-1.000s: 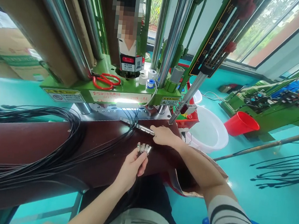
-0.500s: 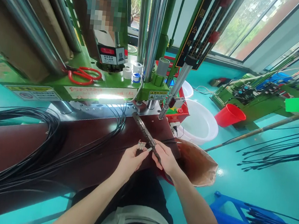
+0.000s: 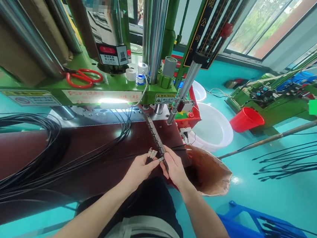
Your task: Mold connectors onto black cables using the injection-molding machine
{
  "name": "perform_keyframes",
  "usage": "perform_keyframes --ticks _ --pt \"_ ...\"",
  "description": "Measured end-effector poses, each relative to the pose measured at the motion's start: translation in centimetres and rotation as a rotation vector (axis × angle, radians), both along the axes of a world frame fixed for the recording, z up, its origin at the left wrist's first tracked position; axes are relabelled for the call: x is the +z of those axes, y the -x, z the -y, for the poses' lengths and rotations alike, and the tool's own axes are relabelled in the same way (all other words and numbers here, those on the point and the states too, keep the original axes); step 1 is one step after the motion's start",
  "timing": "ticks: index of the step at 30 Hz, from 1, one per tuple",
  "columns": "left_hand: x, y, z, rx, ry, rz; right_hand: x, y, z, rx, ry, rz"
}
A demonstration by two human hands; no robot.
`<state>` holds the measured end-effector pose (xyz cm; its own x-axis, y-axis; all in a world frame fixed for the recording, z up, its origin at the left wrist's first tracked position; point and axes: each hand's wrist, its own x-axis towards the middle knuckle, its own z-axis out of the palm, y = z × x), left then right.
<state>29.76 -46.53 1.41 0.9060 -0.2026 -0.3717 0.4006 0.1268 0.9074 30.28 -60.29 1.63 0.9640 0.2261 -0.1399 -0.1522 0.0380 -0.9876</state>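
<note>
My left hand (image 3: 139, 170) is closed around several small cable connectors (image 3: 152, 154), their silvery metal ends sticking up past the fingers. Its thumb reaches toward a long, dark metal bar (image 3: 155, 136) with slots along it. Closed on the near end of that bar is my right hand (image 3: 175, 169). The bar points away from me over the brown tabletop (image 3: 101, 128), its far end by the metal plate under the green press. Both hands nearly meet at the bar, and my fingers partly hide a small light piece between them. Whether it is seated in a slot, I cannot tell.
Bundled black cables (image 3: 32, 151) cover the table's left side. The green press (image 3: 95, 79) carries red-handled scissors (image 3: 84, 78) and white tape rolls (image 3: 130, 74). To the right are a brown paper bag (image 3: 212, 169), a white tub (image 3: 216, 128) and a red bucket (image 3: 247, 120).
The view has shifted slightly, with the press sliding left in the picture. The bar's far end now lies closer to the press plate. Both hands keep their grips.
</note>
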Motion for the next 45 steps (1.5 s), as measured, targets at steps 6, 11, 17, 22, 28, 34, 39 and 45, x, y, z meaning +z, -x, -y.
perform_keyframes --ticks 6,11,17,22,28,34,39,45 --pt "-0.7 -0.1 -0.3 0.005 -0.063 0.116 0.4 0.3 -0.4 0.025 0.131 0.036" --pt "0.3 -0.2 -0.7 0.059 -0.024 0.128 0.4 0.2 0.0 0.011 0.032 -0.033" --pt "0.6 -0.6 -0.9 0.019 -0.023 0.032 0.1 0.2 0.3 -0.020 -0.018 -0.065" --pt "0.3 -0.8 -0.8 -0.009 -0.001 -0.005 0.1 0.0 0.4 0.019 -0.018 -0.050" --pt "0.4 -1.0 -0.8 0.015 0.017 -0.053 -0.2 0.0 0.2 0.061 0.082 -0.039" --pt "0.5 -0.6 -1.5 0.060 0.072 -0.008 0.1 -0.1 -0.3 0.023 0.073 -0.065" --pt "0.3 -0.7 -3.0 0.242 0.127 0.115 0.4 -0.1 0.0 -0.016 -0.047 -0.121" --pt "0.5 -1.4 -2.4 0.142 0.120 -0.056 0.4 -0.3 0.2 0.018 -0.055 -0.144"
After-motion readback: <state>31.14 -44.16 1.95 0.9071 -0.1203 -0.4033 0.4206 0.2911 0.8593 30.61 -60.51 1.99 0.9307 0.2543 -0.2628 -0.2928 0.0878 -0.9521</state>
